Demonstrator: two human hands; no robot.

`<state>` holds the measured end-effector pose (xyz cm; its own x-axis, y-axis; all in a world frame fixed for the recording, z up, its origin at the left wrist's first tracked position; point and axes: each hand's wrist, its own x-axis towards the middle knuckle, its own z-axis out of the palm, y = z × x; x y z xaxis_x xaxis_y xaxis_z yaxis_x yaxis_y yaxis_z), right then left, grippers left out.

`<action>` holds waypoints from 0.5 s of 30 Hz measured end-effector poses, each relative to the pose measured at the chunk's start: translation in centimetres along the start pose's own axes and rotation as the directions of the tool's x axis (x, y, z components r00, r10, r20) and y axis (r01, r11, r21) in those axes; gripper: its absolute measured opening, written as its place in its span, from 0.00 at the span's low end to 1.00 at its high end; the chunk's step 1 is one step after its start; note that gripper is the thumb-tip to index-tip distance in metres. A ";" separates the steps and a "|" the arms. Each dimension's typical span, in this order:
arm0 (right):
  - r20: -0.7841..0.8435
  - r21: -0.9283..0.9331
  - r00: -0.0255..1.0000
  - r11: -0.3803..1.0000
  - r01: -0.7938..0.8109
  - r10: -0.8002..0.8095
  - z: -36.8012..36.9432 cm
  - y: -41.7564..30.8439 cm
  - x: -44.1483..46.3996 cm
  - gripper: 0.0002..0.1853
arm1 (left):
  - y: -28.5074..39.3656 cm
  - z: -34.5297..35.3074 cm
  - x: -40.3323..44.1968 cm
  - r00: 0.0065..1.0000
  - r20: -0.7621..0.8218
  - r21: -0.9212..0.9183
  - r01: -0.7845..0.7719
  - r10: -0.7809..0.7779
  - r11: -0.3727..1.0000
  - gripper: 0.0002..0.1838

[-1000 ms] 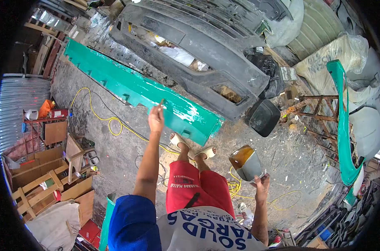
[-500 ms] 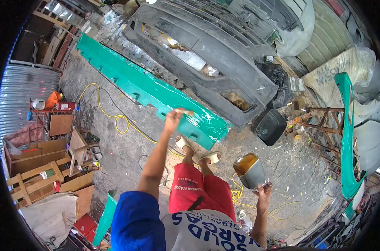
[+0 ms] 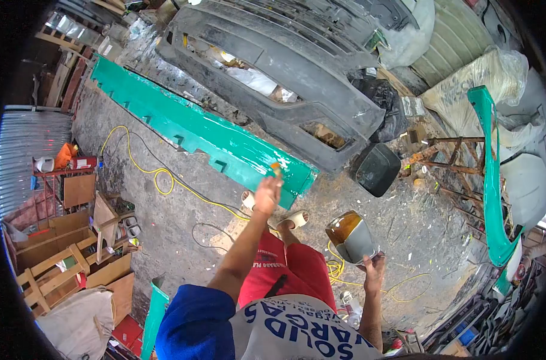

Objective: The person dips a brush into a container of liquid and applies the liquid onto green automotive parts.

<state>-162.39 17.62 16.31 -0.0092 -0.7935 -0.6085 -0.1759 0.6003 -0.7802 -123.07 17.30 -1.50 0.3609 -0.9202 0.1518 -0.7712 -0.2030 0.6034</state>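
Note:
My left hand (image 3: 267, 195) is closed around a paintbrush (image 3: 276, 170) with orange-brown bristles. The brush is over the near right end of a long green panel (image 3: 189, 127), which has white glare streaks and small notches along its lower edge; whether the bristles touch it I cannot tell. Off to the right, my right hand (image 3: 374, 271) grips the near edge of a grey open container (image 3: 360, 243). Amber-brown liquid (image 3: 343, 224) shows inside the tilted container.
Beyond the panel lies a large dark grey bumper (image 3: 273, 90). A black tub-like piece (image 3: 378, 170) sits right of it. A yellow cable (image 3: 195, 193) crosses the floor near my feet. Another green part (image 3: 492, 180) hangs on a rusty rack (image 3: 459, 153). Wooden pieces (image 3: 48, 273) crowd the left.
My left hand with the paintbrush has moved right and nearer to me along the panel. The view has shifted slightly. My right hand still holds the container.

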 end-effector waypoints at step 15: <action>-0.021 -0.032 1.000 0.999 -0.003 0.003 -0.4 0.6 0.2 0.28 | 1.9 -1.8 -0.3 0.965 0.245 -0.020 -0.093 0.095 0.995 0.22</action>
<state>-162.88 17.76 15.77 -0.0301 -0.7938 -0.6075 -0.2069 0.5995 -0.7731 -123.67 17.75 0.98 0.1462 -0.9892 0.0117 -0.7910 -0.1098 0.6019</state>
